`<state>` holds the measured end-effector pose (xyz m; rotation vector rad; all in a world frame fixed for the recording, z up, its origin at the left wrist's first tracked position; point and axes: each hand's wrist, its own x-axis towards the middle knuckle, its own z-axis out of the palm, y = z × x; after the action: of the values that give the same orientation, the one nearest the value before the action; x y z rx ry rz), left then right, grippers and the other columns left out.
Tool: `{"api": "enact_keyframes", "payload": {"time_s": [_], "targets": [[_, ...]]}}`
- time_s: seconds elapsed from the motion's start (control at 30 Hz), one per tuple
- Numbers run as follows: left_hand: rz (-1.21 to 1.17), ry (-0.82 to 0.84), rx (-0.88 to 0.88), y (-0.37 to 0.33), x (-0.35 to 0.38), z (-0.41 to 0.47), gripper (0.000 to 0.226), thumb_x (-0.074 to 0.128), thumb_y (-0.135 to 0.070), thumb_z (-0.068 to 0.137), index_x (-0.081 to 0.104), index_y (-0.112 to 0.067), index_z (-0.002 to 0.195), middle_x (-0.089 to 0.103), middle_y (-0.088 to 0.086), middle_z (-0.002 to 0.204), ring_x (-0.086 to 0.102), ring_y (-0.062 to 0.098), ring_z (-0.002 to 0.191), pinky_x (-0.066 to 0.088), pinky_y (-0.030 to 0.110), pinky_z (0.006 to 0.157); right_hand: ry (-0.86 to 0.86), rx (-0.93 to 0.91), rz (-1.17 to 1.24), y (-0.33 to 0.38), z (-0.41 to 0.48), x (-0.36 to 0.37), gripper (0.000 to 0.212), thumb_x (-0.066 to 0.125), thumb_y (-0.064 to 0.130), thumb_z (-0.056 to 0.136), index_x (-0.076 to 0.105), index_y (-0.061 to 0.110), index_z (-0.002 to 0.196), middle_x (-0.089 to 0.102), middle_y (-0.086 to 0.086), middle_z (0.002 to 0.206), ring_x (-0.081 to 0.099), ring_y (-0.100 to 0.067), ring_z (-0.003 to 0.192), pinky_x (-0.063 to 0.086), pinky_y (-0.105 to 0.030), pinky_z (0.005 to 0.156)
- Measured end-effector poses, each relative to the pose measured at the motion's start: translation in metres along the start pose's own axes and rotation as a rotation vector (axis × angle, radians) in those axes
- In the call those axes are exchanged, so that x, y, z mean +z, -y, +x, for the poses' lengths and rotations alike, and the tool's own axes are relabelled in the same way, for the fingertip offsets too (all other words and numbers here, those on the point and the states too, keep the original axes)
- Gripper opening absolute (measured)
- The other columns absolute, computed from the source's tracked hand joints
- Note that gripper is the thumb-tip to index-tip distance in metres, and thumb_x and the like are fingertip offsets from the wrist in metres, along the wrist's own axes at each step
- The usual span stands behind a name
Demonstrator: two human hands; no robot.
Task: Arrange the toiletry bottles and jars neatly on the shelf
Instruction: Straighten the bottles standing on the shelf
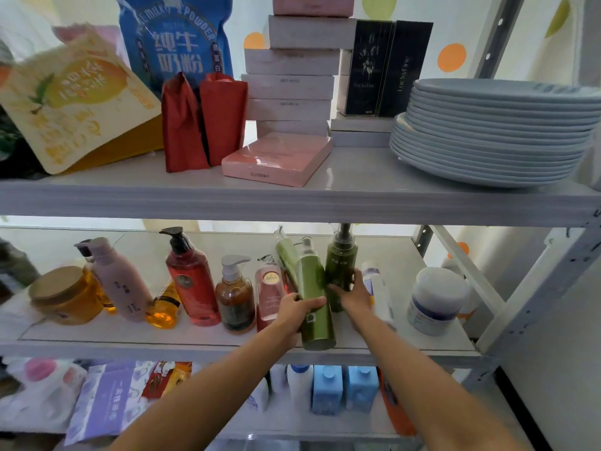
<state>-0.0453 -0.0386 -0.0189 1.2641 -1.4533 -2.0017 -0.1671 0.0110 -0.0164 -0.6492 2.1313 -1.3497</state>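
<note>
Fingers [314, 302] grip bottle [314, 325] at white shelf [130, 334].

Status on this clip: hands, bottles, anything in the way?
Left hand grips light green bottle, tilted, at middle shelf front. Right hand grips dark green pump bottle beside it. Pink bottle left, white tube right, both close.

My left hand [294, 309] covered the lower right of the pink bottle [269, 288], and the green bottle [313, 288] it gripped hid the base of the pale green bottle [286, 252]. The upper shelf edge [292, 203] cut short the pump of the dark green bottle [341, 258] held in my right hand [353, 292], which hid part of the white tube [377, 288]. The yellow pouch [74, 92] was blurred. The frame cut off the milk powder bag [175, 37] and the plates [500, 125]. I couldn't read the white jar [435, 297].
</note>
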Motion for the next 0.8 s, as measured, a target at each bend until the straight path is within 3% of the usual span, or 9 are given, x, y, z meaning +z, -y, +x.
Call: {"api": "enact_keyframes", "payload": {"time_s": [0.13, 0.57, 0.73, 0.8], "targets": [[0.033, -0.012, 0.015, 0.0, 0.004, -0.001, 0.052, 0.072, -0.024, 0.08, 0.047, -0.008, 0.122, 0.06, 0.008, 0.108, 0.06, 0.019, 0.092, 0.052, 0.032, 0.073, 0.018, -0.016, -0.03, -0.003, -0.001, -0.007, 0.057, 0.062, 0.019, 0.088, 0.031, 0.022, 0.137, 0.051, -0.007, 0.138, 0.05, -0.031, 0.124, 0.042, -0.05, 0.104], [0.056, 0.042, 0.004, 0.003, 0.039, 0.0, 0.047, 0.073, -0.023, 0.08, 0.051, -0.006, 0.117, 0.06, 0.009, 0.103, 0.059, 0.022, 0.093, 0.051, 0.037, 0.083, -0.067, 0.026, -0.074, -0.013, -0.005, -0.039, 0.057, 0.059, 0.021, 0.09, 0.03, 0.019, 0.14, 0.048, -0.009, 0.141, 0.048, -0.033, 0.127, 0.04, -0.05, 0.106], [0.012, 0.025, -0.04, 0.003, 0.042, 0.004, 0.048, 0.073, -0.02, 0.08, 0.047, -0.006, 0.118, 0.058, 0.007, 0.098, 0.058, 0.019, 0.086, 0.049, 0.033, 0.073, -0.13, 0.11, -0.068, -0.013, -0.014, -0.038, 0.064, 0.059, 0.024, 0.091, 0.026, 0.013, 0.144, 0.046, -0.012, 0.14, 0.049, -0.031, 0.125, 0.043, -0.04, 0.101], [0.011, 0.022, -0.047, 0.004, 0.041, 0.009, 0.053, 0.073, -0.02, 0.079, 0.047, -0.004, 0.122, 0.059, 0.009, 0.101, 0.059, 0.02, 0.088, 0.051, 0.032, 0.071, -0.205, 0.139, -0.01, -0.017, -0.024, -0.035, 0.052, 0.059, 0.02, 0.091, 0.035, 0.01, 0.136, 0.051, -0.014, 0.133, 0.053, -0.028, 0.119, 0.046, -0.035, 0.094]]}}
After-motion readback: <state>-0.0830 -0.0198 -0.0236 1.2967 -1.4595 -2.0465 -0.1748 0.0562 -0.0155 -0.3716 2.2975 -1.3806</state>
